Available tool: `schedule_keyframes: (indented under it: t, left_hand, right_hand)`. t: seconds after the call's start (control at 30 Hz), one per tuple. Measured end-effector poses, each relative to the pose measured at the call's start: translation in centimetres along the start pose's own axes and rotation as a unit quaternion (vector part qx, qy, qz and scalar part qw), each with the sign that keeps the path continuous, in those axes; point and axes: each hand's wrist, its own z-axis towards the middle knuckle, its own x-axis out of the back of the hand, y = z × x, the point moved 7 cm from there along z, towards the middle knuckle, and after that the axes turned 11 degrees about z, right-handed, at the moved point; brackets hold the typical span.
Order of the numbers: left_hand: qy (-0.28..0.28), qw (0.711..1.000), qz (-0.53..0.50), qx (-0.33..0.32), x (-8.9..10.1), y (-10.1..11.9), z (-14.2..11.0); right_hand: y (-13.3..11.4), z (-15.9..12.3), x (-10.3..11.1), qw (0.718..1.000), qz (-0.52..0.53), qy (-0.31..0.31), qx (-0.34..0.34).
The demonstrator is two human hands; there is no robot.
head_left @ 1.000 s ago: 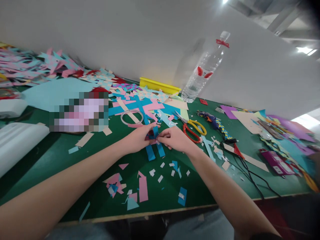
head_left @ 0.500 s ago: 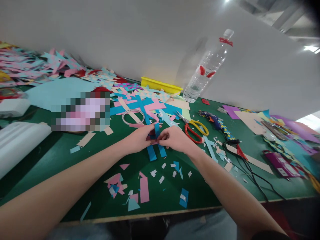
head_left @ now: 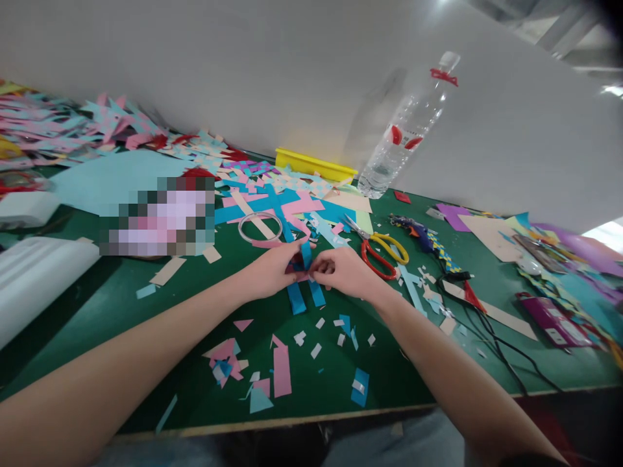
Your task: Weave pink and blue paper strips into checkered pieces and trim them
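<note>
Left hand [head_left: 267, 272]: clamping the blue paper strips [head_left: 296, 301]
Right hand [head_left: 341, 271]: pinching them at the side
Strips: sitting between both hands, ends pointing nearward over green worktop [head_left: 195, 363]
Bottle [head_left: 403, 136] label: showing red shapes, small characters, unreadable
Purple box [head_left: 555, 321]: showing pale print, unreadable

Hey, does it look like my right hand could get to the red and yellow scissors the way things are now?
Probably yes: the scissors lie just beyond the right hand, handles nearest it, with nothing seen on top of the handles. It would likely have to let go of the blue strips first.
</note>
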Motion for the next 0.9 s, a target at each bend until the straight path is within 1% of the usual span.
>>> schedule_keyframes:
  t: [0.13,0.2,0.27,0.37,0.47,0.53,0.7,0.77,0.83,0.9]
  left_hand:
    - [0.005,1.000,-0.011,-0.014,0.1,0.2,-0.1]
    - [0.008,0.999,-0.021,-0.022,0.0,0.2,0.0]
    - [0.011,0.999,-0.035,-0.030,-0.1,0.1,0.1]
    - [0.014,0.997,-0.054,-0.047,-0.3,0.0,0.1]
    - [0.015,0.997,-0.054,-0.054,-0.4,0.0,0.2]
    - [0.015,0.998,-0.044,-0.048,-0.3,0.0,0.1]
    - [0.011,0.999,-0.018,-0.031,0.0,0.2,0.1]
    - [0.008,0.999,-0.013,-0.031,0.0,0.3,0.1]
    - [0.006,0.999,-0.018,-0.034,0.0,0.4,0.1]
    - [0.007,0.999,-0.027,-0.036,0.0,0.4,0.2]
  right_hand:
    - [-1.1,-0.4,0.2,0.993,-0.087,0.015,0.083]
    - [-1.7,-0.5,0.1,0.980,-0.147,0.002,0.133]
    - [-2.0,-0.6,-0.3,0.962,-0.210,-0.020,0.175]
    - [-2.3,-0.8,-0.8,0.923,-0.311,-0.040,0.224]
    - [-2.4,-0.9,-1.1,0.873,-0.413,-0.048,0.255]
    - [-2.6,-1.0,-1.3,0.843,-0.461,-0.056,0.271]
    - [-3.1,-1.3,-1.8,0.791,-0.518,-0.064,0.319]
    - [-3.3,-1.5,-2.2,0.766,-0.537,-0.067,0.347]
    - [-3.6,-1.7,-2.5,0.741,-0.548,-0.078,0.380]
    - [-3.8,-1.9,-2.8,0.723,-0.549,-0.096,0.407]
